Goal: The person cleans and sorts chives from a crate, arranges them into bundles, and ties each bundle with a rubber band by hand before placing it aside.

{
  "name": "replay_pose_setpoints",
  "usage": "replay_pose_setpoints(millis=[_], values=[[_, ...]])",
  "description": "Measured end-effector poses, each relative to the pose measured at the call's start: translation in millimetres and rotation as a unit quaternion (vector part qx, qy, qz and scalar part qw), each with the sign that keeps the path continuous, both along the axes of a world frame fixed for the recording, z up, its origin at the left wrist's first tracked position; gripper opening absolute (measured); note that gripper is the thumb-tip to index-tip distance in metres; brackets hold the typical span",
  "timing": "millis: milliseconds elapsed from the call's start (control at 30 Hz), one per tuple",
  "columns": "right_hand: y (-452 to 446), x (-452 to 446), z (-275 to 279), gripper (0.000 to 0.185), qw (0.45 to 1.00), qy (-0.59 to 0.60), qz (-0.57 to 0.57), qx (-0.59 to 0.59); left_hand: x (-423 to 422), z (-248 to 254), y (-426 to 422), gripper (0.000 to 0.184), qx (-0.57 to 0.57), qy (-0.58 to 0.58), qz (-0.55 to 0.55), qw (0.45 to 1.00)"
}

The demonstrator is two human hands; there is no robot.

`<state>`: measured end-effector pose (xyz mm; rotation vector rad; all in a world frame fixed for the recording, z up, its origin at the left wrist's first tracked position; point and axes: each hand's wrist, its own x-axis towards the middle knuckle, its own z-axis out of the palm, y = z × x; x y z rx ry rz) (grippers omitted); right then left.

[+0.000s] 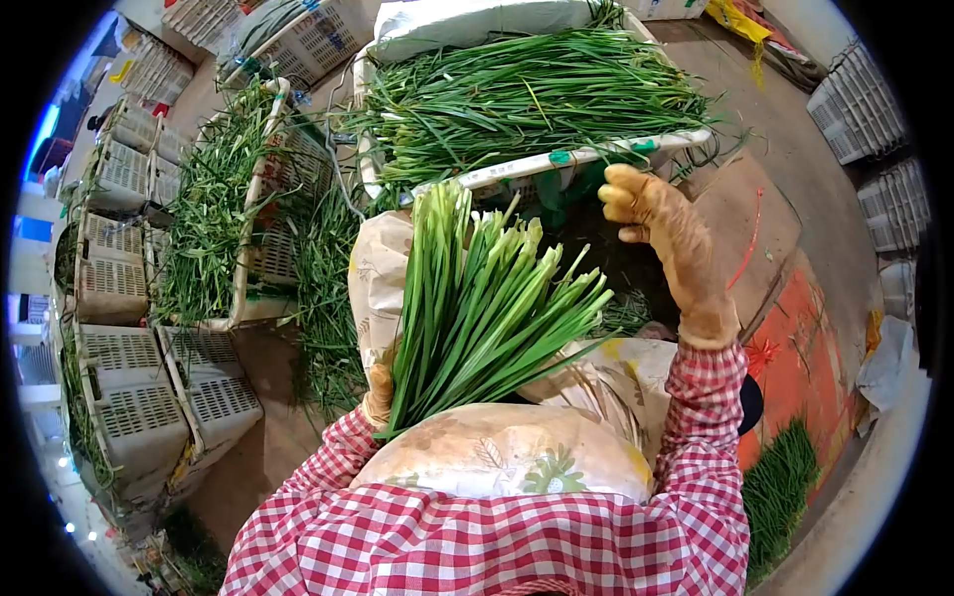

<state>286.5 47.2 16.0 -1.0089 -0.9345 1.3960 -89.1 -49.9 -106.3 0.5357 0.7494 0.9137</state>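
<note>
A thick bunch of garlic chives (477, 298) lies across my lap, its pale cut ends fanned away from me and its green leaves towards my body. My left hand (379, 395), in a tan rubber glove, is closed at the bunch's left lower side; most of its fingers are hidden behind the leaves. My right hand (656, 219), gloved too, is raised to the right of the bunch, apart from it, near the front corner of a white crate (556, 159). Its fingers are curled in, and nothing sticks out of them.
Long chives (537, 94) fill the crate ahead. At left stands a basket (253, 199) heaped with loose trimmings (204, 228), beside stacked crates (124, 382). More chives (780, 497) lie at lower right by an orange sheet (795, 368). Further crates (860, 104) stand far right.
</note>
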Motion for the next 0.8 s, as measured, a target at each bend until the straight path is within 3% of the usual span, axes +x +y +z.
replay_pose_setpoints(millis=[67, 133, 167, 200, 333, 367, 467, 533, 600, 633, 733, 800], values=[[-9, -26, 9, 0.047, 0.965, -0.235, 0.014, 0.115, 5, 16, 0, 0.110, 0.016, -0.009, -0.021, 1.000], [-16, -43, 18, 0.047, 0.911, -0.357, 0.074, 0.192, 10, 20, -4, 0.111, 0.004, -0.010, -0.016, 1.000], [-18, -52, 14, 0.036, 0.907, -0.357, 0.111, 0.194, 10, 21, -5, 0.111, 0.003, -0.021, -0.017, 1.000], [-17, -58, 10, 0.024, 0.862, -0.424, 0.109, 0.254, 10, 21, -5, 0.111, 0.003, -0.031, -0.018, 0.999], [-17, -59, 1, 0.016, 0.893, -0.365, 0.077, 0.250, -1, 12, -11, 0.108, 0.004, -0.028, 0.003, 1.000], [-15, -52, -2, 0.028, 0.926, -0.328, 0.068, 0.173, -7, 5, -14, 0.106, -0.013, -0.046, -0.002, 0.999], [-2, -16, -14, 0.031, 0.936, -0.336, -0.034, 0.095, -6, 12, -17, 0.100, -0.033, -0.096, -0.017, 0.995], [8, 17, -38, 0.031, 0.862, -0.499, -0.069, 0.050, -4, 26, -18, 0.097, -0.034, -0.092, -0.018, 0.995], [16, 47, -75, 0.025, 0.640, -0.756, -0.115, 0.076, -15, 22, -24, 0.089, -0.045, -0.095, -0.010, 0.994], [18, 53, -85, 0.023, 0.540, -0.834, -0.111, 0.024, -23, 18, -29, 0.087, -0.067, -0.089, -0.001, 0.994], [30, 69, -125, 0.017, 0.520, -0.840, -0.094, -0.121, -39, 7, -37, 0.084, -0.094, -0.149, 0.006, 0.984], [19, 31, -108, 0.019, 0.563, -0.780, -0.199, 0.190, -44, 0, -38, 0.084, -0.052, -0.176, -0.051, 0.982]])
